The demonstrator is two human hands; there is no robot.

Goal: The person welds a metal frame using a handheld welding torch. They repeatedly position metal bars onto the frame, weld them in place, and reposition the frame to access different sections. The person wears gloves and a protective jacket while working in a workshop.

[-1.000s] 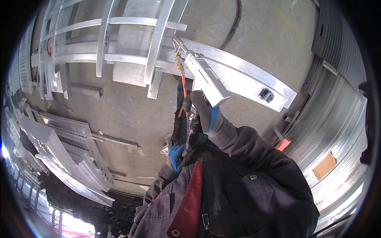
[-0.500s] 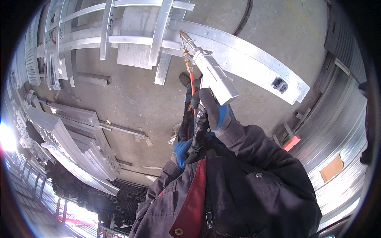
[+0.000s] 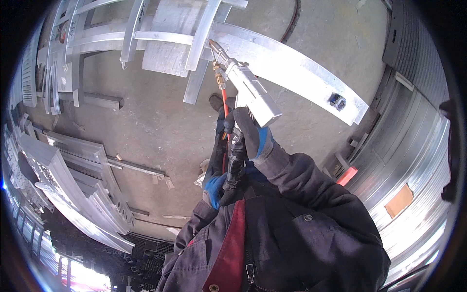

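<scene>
My right hand (image 3: 247, 127), in a dark glove with a blue back, is closed around the grip of a silver pistol-shaped gun (image 3: 255, 95). The gun's copper-coloured nozzle points up and left at a metal rail, near where a crosspiece (image 3: 203, 34) meets a long flat beam (image 3: 272, 51). Whether the tip touches the metal cannot be made out. An orange hose (image 3: 225, 102) runs down from brass fittings beside the nozzle. Lower down, my left hand (image 3: 214, 189), in a blue and dark glove, is closed on the thick black-wrapped cable (image 3: 236, 163) below the gun. Its fingers are partly hidden.
Metal rails and crosspieces form a frame (image 3: 129, 34) at upper left. A metal block (image 3: 337, 101) sits on the beam's right end. Stacked metal profiles (image 3: 73, 180) lie at left; long sheets (image 3: 399, 151) with a cardboard piece (image 3: 399, 200) lie at right.
The gun and both hands appear a little further left, as does the whole scene. The nozzle tip is now closer to the crosspiece. Both hands keep their hold.
</scene>
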